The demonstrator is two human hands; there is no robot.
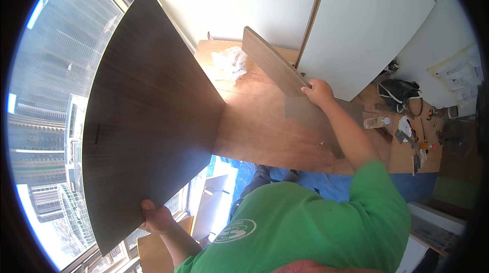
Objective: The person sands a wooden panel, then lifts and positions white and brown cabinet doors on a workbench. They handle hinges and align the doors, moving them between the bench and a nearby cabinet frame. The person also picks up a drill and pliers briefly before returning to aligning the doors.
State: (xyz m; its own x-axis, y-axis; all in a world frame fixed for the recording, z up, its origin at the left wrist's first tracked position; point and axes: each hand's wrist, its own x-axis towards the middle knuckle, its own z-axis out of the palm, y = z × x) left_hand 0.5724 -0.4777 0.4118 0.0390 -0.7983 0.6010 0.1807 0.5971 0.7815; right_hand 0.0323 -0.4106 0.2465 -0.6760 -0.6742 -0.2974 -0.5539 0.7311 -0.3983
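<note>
My left hand (pixel 154 216) grips the lower edge of a large dark brown wood-grain panel (pixel 158 105), its thumb on the face and the other fingers hidden behind. That panel stands on edge at the left, its lower right corner near the plywood work surface (pixel 249 135). My right hand (pixel 319 92) is closed on the near end of a narrower brown wood-grain board (pixel 272 59). This board is tilted above the plywood, its far end raised toward the wall. Crumpled clear plastic (pixel 230 63) lies between the two pieces.
A tall white panel (pixel 361 23) leans against the back wall. Toward the right are a clear bottle (pixel 376 123), a black bag (pixel 399 93) and several hand tools (pixel 420 143). Blue sheeting (pixel 407 185) covers the floor below the plywood. A large window (pixel 46 120) fills the left side.
</note>
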